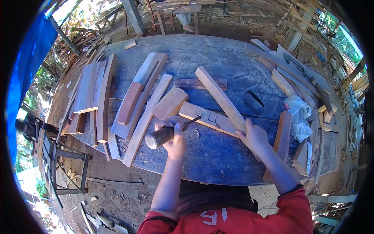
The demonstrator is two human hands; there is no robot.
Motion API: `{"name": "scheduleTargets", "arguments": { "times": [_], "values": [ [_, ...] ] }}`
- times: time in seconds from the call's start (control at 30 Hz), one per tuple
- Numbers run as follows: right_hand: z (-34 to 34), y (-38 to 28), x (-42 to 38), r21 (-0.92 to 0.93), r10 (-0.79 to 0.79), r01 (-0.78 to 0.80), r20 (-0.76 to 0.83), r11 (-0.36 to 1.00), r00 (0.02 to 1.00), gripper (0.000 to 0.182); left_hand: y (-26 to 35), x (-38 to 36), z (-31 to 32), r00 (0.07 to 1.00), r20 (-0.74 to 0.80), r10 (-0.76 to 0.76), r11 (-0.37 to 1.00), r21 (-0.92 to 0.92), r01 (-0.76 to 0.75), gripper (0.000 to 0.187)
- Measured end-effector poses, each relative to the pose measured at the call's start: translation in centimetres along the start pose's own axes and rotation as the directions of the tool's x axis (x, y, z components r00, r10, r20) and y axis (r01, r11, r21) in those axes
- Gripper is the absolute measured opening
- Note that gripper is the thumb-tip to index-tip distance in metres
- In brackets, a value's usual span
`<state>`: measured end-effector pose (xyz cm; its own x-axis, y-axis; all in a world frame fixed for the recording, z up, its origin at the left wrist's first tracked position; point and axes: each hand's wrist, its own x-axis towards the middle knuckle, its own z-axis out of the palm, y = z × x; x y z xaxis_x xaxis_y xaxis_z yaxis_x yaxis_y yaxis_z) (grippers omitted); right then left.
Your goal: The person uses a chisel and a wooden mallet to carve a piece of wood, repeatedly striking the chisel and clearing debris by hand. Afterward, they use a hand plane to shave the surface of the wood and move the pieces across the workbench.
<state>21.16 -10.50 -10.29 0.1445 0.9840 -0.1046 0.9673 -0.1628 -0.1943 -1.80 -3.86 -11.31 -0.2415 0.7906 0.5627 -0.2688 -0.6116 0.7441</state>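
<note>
My left hand is closed around a chisel with a thick dark handle. The chisel's blade points up and right, its tip at a cut or marked spot on a light wooden board lying on the table. Closed on the lower end of a long square wooden bar, my right hand has the bar slanting up and left across the board. Just beyond my left hand, a short thick wood block touches or nearly touches the board's left end.
Long planks and stacked boards cover the left of the blue worktable. A dark tube-like piece, a clear plastic bag and a handsaw lie to the right. Another person's leg shows at the far bench.
</note>
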Motion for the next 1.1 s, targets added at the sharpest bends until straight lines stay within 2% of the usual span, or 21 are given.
{"name": "scheduleTargets", "arguments": {
  "times": [0.17, 0.23, 0.3, 0.37, 0.4, 0.43, 0.5, 0.53, 0.57, 0.67, 0.7, 0.77, 0.83, 0.9, 1.03, 1.1],
  "values": [
    [0.2, 0.3, 0.3, -0.002, -0.010, 0.011, 0.019, 1.000, 1.000, 0.042, -0.9, -1.3, -1.9, 0.995, -0.081, -0.062, 0.993, -0.103, 0.054, 0.021],
    [0.1, 0.3, 0.3, -0.014, -0.007, 0.007, 0.006, 1.000, 1.000, 0.042, -1.3, -1.5, -3.0, 0.957, -0.210, -0.199, 0.968, -0.196, 0.158, 0.018],
    [0.1, 0.2, 0.2, -0.011, -0.004, 0.004, 0.002, 1.000, 1.000, 0.042, -1.8, -1.7, -4.2, 0.960, -0.191, -0.206, 0.963, -0.216, 0.163, 0.016],
    [0.2, 0.2, 0.3, -0.010, -0.001, 0.001, -0.001, 1.000, 1.000, 0.042, -2.0, -1.9, -4.6, 0.914, -0.266, -0.307, 0.937, -0.253, 0.241, 0.013],
    [0.2, 0.3, 0.3, -0.011, -0.007, 0.007, -0.004, 1.000, 1.000, 0.041, -2.0, -1.9, -4.9, 0.919, -0.236, -0.317, 0.932, -0.256, 0.256, 0.018],
    [0.3, 0.4, 0.3, -0.011, -0.011, 0.011, -0.006, 1.000, 1.000, 0.041, -2.1, -1.9, -4.7, 0.918, -0.235, -0.319, 0.931, -0.260, 0.257, 0.018],
    [0.0, 0.2, 0.2, -0.018, -0.003, 0.003, 0.005, 1.000, 1.000, 0.041, -1.8, -1.6, -4.0, 0.913, -0.259, -0.316, 0.921, -0.316, 0.229, 0.037],
    [-0.1, 0.1, 0.2, -0.021, 0.004, -0.003, 0.016, 1.000, 1.000, 0.041, -1.4, -1.3, -3.6, 0.935, -0.213, -0.285, 0.933, -0.283, 0.221, 0.052],
    [-0.1, 0.1, 0.3, -0.022, 0.003, -0.002, 0.016, 1.000, 1.000, 0.041, -0.9, -0.8, -3.1, 0.934, -0.214, -0.286, 0.933, -0.284, 0.220, 0.052],
    [0.1, 0.2, 0.2, -0.002, 0.007, -0.007, 0.013, 1.000, 1.000, 0.041, 0.4, 0.9, -1.9, 0.968, -0.058, -0.245, 0.960, -0.153, 0.234, 0.045],
    [0.1, 0.2, 0.2, -0.001, 0.004, -0.004, 0.002, 1.000, 1.000, 0.041, 0.4, 1.2, -1.8, 0.968, -0.056, -0.246, 0.960, -0.152, 0.235, 0.045],
    [0.1, 0.2, 0.2, -0.001, 0.002, -0.002, -0.012, 1.000, 1.000, 0.041, 0.3, 1.7, -1.5, 0.974, 0.026, -0.226, 0.974, 0.026, 0.225, 0.044],
    [0.3, 0.3, 0.2, 0.011, -0.005, 0.005, -0.019, 1.000, 1.000, 0.041, 0.1, 2.0, -0.5, 0.979, 0.000, -0.203, 0.979, 0.030, 0.203, 0.037],
    [0.2, 0.2, 0.2, 0.015, -0.004, 0.005, -0.014, 1.000, 1.000, 0.041, 0.0, 2.2, 0.1, 0.968, -0.155, -0.197, 0.980, -0.011, 0.198, 0.033],
    [0.5, 0.5, 0.2, 0.014, -0.028, 0.028, -0.037, 1.000, 0.999, 0.042, -0.1, 2.6, 0.6, 0.953, -0.204, -0.223, 0.973, -0.106, 0.205, 0.029],
    [0.5, 0.6, 0.2, 0.018, -0.029, 0.030, -0.043, 0.999, 0.999, 0.042, -0.6, 2.6, 0.2, 0.949, -0.160, -0.273, 0.955, -0.161, 0.248, 0.039]
  ]
}}
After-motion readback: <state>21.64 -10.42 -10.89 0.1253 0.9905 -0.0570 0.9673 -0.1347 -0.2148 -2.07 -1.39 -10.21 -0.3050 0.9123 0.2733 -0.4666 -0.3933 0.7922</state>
